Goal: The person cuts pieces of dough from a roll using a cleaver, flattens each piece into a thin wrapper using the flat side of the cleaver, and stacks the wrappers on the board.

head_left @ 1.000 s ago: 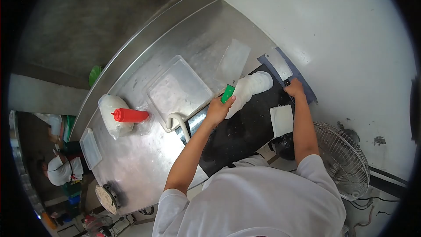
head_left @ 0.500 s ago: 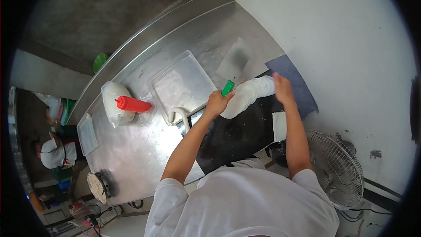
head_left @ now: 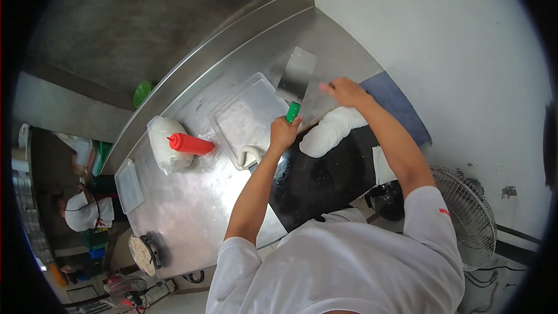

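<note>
My left hand point(head_left: 283, 132) is closed round the green handle of a spatula point(head_left: 297, 75), whose wide, flat metal blade points away from me over the steel table. Just to its right, a row of overlapping thin white rounds point(head_left: 325, 134), like dough wrappers, lies along the back of a black board point(head_left: 319, 180). My right hand point(head_left: 344, 91) is raised beyond the far right end of that row. Its fingers point left and are smeared by motion, so whether they hold anything is unclear. The right forearm covers part of the row's end.
A clear plastic lid or tray point(head_left: 250, 113) lies left of the board, with a coiled white roll point(head_left: 249, 156) at its corner. Farther left are a red squeeze bottle point(head_left: 192, 144) and a filled plastic bag point(head_left: 164, 157). A fan point(head_left: 465, 215) stands at right; another person point(head_left: 87, 209) is far left.
My right hand has lifted off the end of the white row and swung left and away from me. The spatula in my left hand has turned more upright in view.
</note>
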{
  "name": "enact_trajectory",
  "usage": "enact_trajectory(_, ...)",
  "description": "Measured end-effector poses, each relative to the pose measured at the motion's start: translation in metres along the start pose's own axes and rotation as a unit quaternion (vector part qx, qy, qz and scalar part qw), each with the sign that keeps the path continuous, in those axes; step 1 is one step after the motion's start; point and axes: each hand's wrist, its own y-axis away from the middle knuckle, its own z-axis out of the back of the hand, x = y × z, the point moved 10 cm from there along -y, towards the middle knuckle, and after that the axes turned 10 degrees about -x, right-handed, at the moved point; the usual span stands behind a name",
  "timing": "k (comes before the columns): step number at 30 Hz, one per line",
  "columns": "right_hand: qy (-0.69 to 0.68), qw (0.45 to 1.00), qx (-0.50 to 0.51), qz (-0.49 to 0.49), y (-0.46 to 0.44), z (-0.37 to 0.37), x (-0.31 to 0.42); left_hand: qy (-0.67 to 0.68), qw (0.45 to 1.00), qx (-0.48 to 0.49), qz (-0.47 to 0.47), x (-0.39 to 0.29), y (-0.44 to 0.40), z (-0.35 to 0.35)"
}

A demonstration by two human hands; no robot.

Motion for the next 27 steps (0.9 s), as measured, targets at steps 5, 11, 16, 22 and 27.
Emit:
enact_trajectory(5,0.008,0.995,0.043,0.086,-0.009,0.001,0.010,0.020,1.000,-0.004,-0.006,-0.004,-0.008,0.008)
enact_trajectory(11,0.019,0.998,0.047,-0.020,-0.018,0.016,-0.005,0.041,0.999,0.015,0.018,-0.005,0.001,0.006)
enact_trajectory(16,0.047,0.997,0.027,-0.054,-0.018,0.024,-0.006,0.018,1.000,0.021,-0.005,0.009,-0.002,0.003)
enact_trajectory(22,0.095,0.988,0.100,0.062,-0.007,0.021,0.014,0.025,0.999,0.037,0.004,0.018,0.006,-0.003)
enact_trajectory(27,0.030,0.998,0.051,-0.007,-0.016,0.018,-0.012,0.045,0.998,0.037,0.007,0.012,0.010,-0.001)
